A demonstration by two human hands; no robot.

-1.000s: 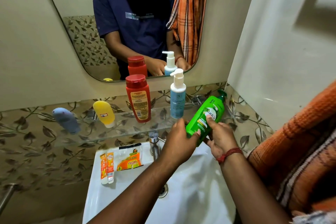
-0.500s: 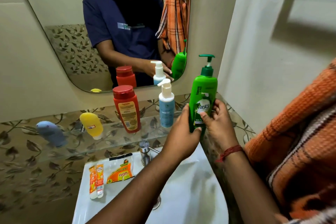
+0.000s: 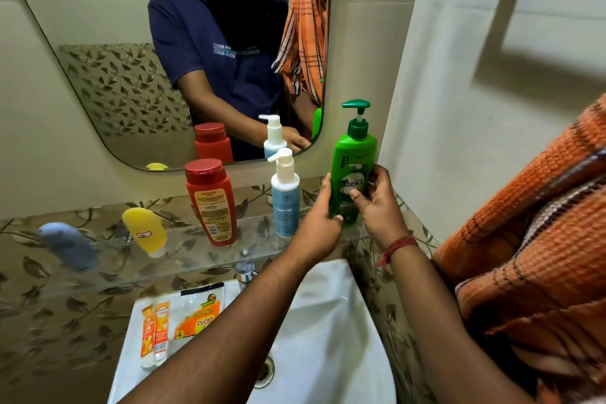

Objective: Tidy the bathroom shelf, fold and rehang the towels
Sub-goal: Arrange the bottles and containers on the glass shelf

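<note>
Bathroom wall: beige tiles with a mirror (image 3: 196, 52), and below it the glass shelf (image 3: 183, 251) over the white sink (image 3: 331, 331).
Green bottle: I hold the green pump bottle (image 3: 353, 170) upright at the right end of the shelf; I cannot tell if its base touches the glass.
Left hand (image 3: 319, 225): fingers curled round the lower left side of the bottle.
Right hand (image 3: 377, 203): thumb on the label, fingers wrapped behind.
Neighbours: blue pump bottle (image 3: 285, 198) just left of my left fingers; red bottle (image 3: 211, 202) further left; yellow tube (image 3: 144, 231) and grey tube (image 3: 67, 244) lying down.
Risk: I think a wide left knuckle could knock the blue bottle into the sink.
Edges: side wall close behind my right fingers, little room there.
Towel: orange towel (image 3: 531, 239) hangs at my right arm, not yet folded.
</note>
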